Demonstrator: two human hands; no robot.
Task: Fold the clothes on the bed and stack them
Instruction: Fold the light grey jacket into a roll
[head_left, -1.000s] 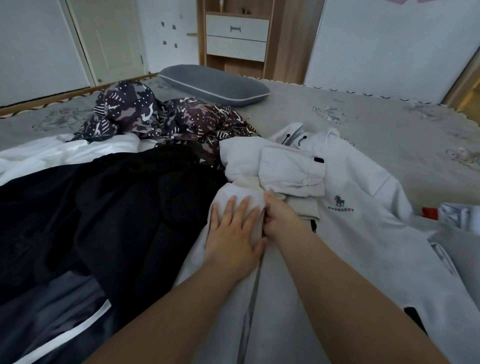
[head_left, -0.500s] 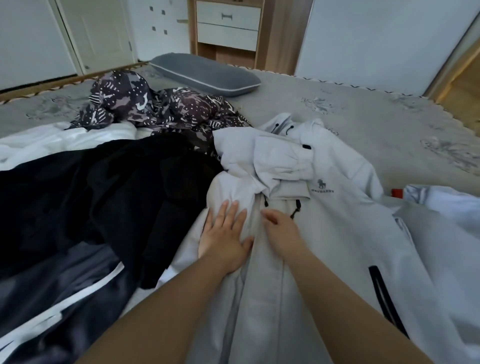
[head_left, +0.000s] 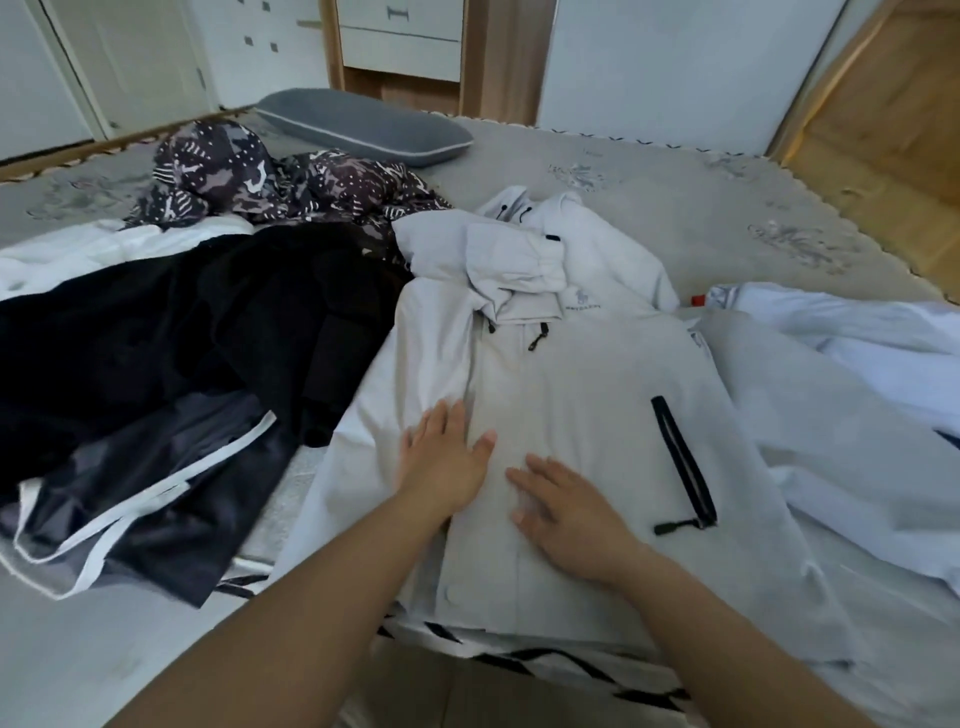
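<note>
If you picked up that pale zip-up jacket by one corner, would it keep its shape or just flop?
Probably flop: the pale jacket lies creased, its sleeve bunched near the collar. It looks thin, so likely light. The smooth fabric may slide under the flat left hand and right hand.

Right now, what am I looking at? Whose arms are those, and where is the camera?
The camera sits on a person's head and looks down, so the two arms coming in from the bottom are that person's own. There is only this one view. The left hand and the right hand both lie flat, fingers straight, on a pale zip jacket spread on the bed. Neither hand holds anything; they look to be pressing the jacket smooth for folding. Left of it lies a heap of black clothes, and behind that a dark patterned garment. More white cloth lies to the right. A grey pillow sits at the far side of the bed.
</note>
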